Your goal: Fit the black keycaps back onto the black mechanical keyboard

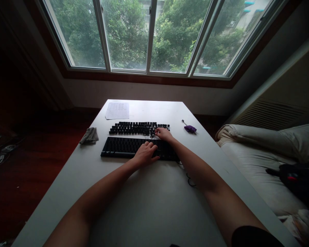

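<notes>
Your left hand (145, 152) rests on the keyboard (118, 148), fingers spread. Your right hand (164, 133), nearer the loose keys (130, 130), has its fingertips drawn together among them; I cannot tell if they pinch one. The rows lie just beyond the keyboard, both running left to right.

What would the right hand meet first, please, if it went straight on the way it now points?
The right hand would probably meet the loose black keycaps just ahead; exact depth is unclear.
</notes>
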Demonstrator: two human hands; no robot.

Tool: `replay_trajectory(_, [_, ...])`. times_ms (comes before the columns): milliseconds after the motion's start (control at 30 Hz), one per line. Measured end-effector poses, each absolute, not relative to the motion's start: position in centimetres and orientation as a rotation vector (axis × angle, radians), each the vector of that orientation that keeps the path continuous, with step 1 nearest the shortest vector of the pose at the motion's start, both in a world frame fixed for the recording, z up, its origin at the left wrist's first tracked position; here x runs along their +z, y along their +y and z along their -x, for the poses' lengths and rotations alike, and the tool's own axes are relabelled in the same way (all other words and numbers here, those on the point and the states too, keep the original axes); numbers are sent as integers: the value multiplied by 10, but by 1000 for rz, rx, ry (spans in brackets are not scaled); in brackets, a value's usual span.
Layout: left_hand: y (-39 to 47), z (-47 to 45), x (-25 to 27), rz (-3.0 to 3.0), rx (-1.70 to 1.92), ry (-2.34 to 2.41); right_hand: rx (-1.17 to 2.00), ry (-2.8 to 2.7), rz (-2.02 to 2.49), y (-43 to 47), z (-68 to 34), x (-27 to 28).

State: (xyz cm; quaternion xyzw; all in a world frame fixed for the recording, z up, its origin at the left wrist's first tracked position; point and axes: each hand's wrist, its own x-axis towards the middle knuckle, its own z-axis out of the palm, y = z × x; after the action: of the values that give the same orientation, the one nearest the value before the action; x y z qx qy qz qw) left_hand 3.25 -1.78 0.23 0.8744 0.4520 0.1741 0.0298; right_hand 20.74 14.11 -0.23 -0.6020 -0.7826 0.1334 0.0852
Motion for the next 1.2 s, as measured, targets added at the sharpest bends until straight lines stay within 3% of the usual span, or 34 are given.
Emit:
replay_trajectory(700, [-18, -32, 3, -2684, 536, 1389, 195, -2280, 1832, 125, -201, 9])
replay_trajectory(900, [-19, -33, 4, -2689, 533, 1395, 220, -2163, 1633, 120, -206, 24])
replay_trajectory(1033, [-19, -35, 4, -2687, 538, 1422, 452, -2087, 1438, 116, -222, 35])
replay_trajectory(1200, [-19, -36, 2, -2673, 573, 1429, 1081, -1914, 1232, 98, -248, 47])
